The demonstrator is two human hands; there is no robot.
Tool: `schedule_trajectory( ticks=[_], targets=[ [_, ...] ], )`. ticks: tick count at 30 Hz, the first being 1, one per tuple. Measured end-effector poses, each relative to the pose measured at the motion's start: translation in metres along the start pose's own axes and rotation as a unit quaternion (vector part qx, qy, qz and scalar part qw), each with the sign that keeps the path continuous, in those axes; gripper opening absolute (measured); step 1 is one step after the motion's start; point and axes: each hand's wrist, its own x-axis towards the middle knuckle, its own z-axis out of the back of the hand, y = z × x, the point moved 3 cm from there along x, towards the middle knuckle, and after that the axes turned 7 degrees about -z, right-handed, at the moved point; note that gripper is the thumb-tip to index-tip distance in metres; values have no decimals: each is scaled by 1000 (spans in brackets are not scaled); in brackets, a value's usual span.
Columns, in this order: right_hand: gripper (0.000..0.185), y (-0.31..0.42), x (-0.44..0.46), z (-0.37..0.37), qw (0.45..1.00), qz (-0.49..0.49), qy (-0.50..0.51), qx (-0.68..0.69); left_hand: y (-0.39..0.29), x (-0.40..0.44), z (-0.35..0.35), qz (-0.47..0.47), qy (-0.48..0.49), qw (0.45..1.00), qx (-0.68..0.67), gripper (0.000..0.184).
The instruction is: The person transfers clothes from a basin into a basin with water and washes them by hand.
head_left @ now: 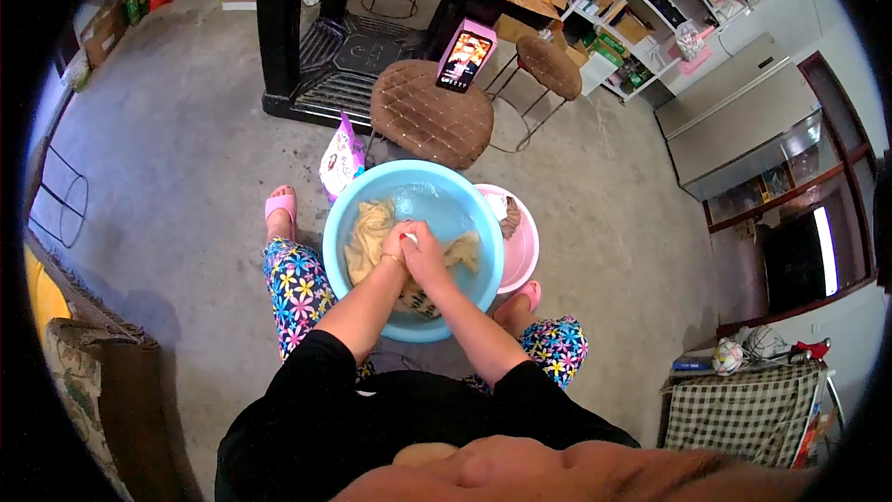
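A large light-blue basin (415, 172) with water stands on the floor between my feet. Yellowish-beige cloth (367, 232) lies wet inside it, spreading to both sides of my hands. My left hand (426, 249) and my right hand (396, 244) are pressed together over the basin's middle, closed round something small and white that shows between them. Most of what they grip is hidden by the fingers. A dark-patterned part of the cloth shows below my wrists.
Right of the basin is a pink basin (527, 256) with brown and white cloth. A white-and-purple bag (342, 160) stands at the upper left. Beyond are a brown padded stool (423, 116) bearing a phone (464, 60), a second stool (550, 67) and a black-framed table (279, 37).
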Motion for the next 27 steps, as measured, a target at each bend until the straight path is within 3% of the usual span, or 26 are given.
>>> schedule_trajectory(
  ticks=[8,11,15,17,18,21,24,27],
  targets=[
    [22,-1,27,-2,984,-23,-25,-176,-7,-16,-17,-10,-115,987,107,33],
    [21,-31,47,-5,979,-61,2,-193,-7,-26,-26,-51,-199,956,210,35],
    [21,-51,55,-10,980,-62,-24,-188,-12,-23,-15,-78,-195,890,405,38],
    [22,-65,63,-13,982,-75,-44,-165,-15,-30,-21,-62,-226,883,406,40],
    [22,-66,64,-14,979,-92,-34,-180,-20,-44,-40,-35,-277,898,339,41],
    [24,-71,66,-8,972,-127,-19,-198,-16,-39,-34,-57,-255,934,244,39],
    [26,-82,65,-7,976,-139,-42,-165,4,3,22,-51,-216,948,229,43],
    [28,-89,62,-4,964,-174,-40,-197,-15,-45,-43,-75,-289,945,135,30]
  ],
)
